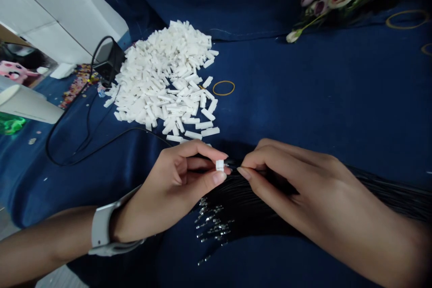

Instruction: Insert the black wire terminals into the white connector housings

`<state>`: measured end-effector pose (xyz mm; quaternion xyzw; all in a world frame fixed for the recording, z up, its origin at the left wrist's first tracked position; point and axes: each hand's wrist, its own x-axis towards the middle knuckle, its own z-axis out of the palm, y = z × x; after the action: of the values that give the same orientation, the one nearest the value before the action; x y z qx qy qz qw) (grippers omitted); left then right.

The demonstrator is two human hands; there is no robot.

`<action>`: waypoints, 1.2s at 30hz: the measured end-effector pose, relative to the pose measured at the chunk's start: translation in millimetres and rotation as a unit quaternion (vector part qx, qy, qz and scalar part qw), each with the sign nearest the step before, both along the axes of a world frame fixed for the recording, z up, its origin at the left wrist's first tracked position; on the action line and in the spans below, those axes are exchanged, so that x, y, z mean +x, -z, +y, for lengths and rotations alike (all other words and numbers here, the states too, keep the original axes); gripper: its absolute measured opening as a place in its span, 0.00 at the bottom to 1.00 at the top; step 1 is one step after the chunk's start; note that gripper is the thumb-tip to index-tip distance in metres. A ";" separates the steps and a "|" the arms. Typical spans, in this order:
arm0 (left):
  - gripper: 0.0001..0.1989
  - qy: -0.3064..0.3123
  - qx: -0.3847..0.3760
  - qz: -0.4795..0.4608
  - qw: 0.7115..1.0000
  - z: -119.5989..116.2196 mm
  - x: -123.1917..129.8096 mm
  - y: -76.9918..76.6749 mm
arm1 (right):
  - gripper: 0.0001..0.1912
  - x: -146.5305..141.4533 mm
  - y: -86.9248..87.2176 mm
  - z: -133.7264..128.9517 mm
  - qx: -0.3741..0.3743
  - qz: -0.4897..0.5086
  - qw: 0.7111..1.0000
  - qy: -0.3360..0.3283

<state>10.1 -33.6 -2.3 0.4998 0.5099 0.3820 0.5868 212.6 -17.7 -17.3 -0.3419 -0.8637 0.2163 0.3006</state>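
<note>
Pinching a white connector [220, 165], the left hand [189, 177] faces the right hand [297, 180], fingertips [245, 173] gripping black wire [233, 164]; white panels [67, 6] border blue cloth [310, 94] at its far-left corner.

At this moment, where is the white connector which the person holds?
In the head view, the white connector is slightly below centre, pinched in the left hand, to the left of the right hand and below the connector pile.
</note>
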 end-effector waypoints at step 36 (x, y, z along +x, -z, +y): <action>0.04 0.018 -0.047 -0.072 0.996 9.1 -10.7 -2.2 | 0.12 3.8 -4.9 -12.3 0.111 -0.087 0.990 0.018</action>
<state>-0.6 -24.6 -0.1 0.4522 0.4742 0.3819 0.6517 216.5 -30.0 -12.4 -0.3388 -0.8992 0.0828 0.2643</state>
